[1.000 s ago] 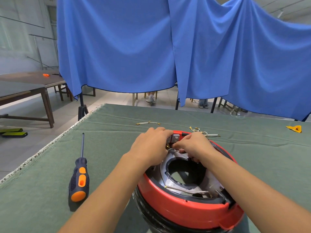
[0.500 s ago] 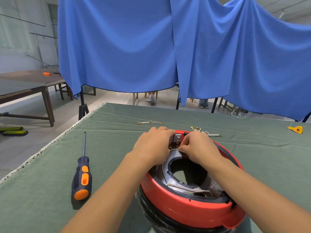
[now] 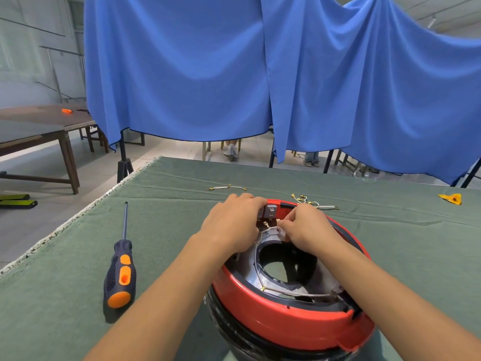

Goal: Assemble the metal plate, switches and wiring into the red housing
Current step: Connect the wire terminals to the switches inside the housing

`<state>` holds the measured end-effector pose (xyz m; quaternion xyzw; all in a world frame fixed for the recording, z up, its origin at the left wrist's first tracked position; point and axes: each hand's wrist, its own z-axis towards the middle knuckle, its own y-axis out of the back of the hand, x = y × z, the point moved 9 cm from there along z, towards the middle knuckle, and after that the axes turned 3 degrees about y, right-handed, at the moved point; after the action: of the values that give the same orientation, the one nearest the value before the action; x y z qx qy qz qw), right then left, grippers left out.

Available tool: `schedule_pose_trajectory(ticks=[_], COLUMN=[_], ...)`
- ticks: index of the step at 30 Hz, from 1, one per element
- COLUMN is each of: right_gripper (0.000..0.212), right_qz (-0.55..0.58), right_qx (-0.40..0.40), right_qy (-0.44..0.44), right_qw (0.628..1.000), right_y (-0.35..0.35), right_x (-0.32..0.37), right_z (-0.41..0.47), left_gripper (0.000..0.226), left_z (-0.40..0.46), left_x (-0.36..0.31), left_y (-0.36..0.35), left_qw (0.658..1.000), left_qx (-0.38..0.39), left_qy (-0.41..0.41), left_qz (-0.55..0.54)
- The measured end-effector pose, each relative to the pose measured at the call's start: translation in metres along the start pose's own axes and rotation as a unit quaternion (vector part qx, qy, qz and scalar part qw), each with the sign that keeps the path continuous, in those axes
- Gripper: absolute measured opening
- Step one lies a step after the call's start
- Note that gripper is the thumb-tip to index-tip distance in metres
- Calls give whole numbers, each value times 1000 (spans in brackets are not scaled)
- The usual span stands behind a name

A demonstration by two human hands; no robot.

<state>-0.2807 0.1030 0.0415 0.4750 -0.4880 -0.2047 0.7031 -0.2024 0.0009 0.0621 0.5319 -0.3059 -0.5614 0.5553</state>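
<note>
Head view: red housing (image 3: pixel 286 315) near the table (image 3: pixel 169 256) edge, metal plate (image 3: pixel 251 267) seated inside. Left hand (image 3: pixel 231 225) curled around the grey switch (image 3: pixel 270 211) at the far rim; right hand (image 3: pixel 307 227) pinching a thin wire (image 3: pixel 268 228) by its brass terminal. Wire limp and light, terminal small and likely fiddly; best held just behind the connector. Fingertips and switch tabs mostly hidden. Spare wires (image 3: pixel 316 203) beyond; screwdriver (image 3: pixel 120 269) well left.

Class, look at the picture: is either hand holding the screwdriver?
No: the screwdriver lies untouched on the green cloth, while the left hand and right hand work at the red housing.
</note>
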Motion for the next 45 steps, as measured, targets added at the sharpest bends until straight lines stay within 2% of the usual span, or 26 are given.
schedule_pose_trajectory(ticks=[4,8,11,24,33,45], right_gripper=[29,25,23,28,26,25], right_qz=[50,116,161,146,252,202], right_qx=[-9,58,72,72,88,62], right_qy=[-12,-50,-75,-91,-142,-110], right_qw=[999,990,981,982,953,971], right_y=[4,-11,-17,-20,-28,-25], right_x=[-1,-4,-4,-3,-9,-3], right_z=[2,-1,0,4,6,7], left_gripper=[60,60,62,62,58,56], left_z=[0,0,0,-1,-1,-1], left_x=[-1,1,0,0,0,-1], left_y=[0,0,0,0,1,2], left_qw=[1000,1000,1000,1000,1000,1000], left_qx=[0,2,2,2,-3,2], left_qy=[0,3,2,-1,-2,-5], left_qz=[-4,-3,-2,6,4,2])
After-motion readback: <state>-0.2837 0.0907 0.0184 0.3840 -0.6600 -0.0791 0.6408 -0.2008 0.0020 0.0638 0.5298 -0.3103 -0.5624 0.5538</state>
